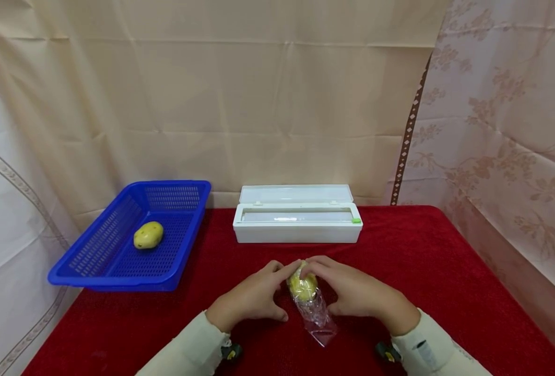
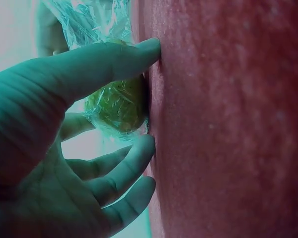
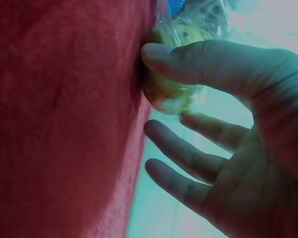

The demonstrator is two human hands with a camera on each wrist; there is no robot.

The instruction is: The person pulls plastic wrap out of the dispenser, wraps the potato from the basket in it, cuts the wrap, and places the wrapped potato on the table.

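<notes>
A yellow potato [image 1: 303,284] in clear plastic wrap lies on the red cloth, between my two hands. The loose tail of the wrap [image 1: 318,321] trails toward me over the cloth. My left hand [image 1: 258,295] is at the potato's left, index fingertip at its far end, thumb held apart. From the right, my right hand [image 1: 359,290] reaches over with curved fingers, the index fingertip on the wrapped top. Both wrist views show spread fingers around the wrapped potato [image 2: 116,106], with each thumb overlapping it; the palms are away from it.
A blue plastic basket [image 1: 176,269] at the left holds one unwrapped potato [image 1: 148,235]. Behind my hands stands a white cling film dispenser [image 1: 298,232], lid raised, with a green slider [image 1: 356,221] on its right end. Curtains [image 1: 277,104] hang behind the red-covered table [image 1: 427,271].
</notes>
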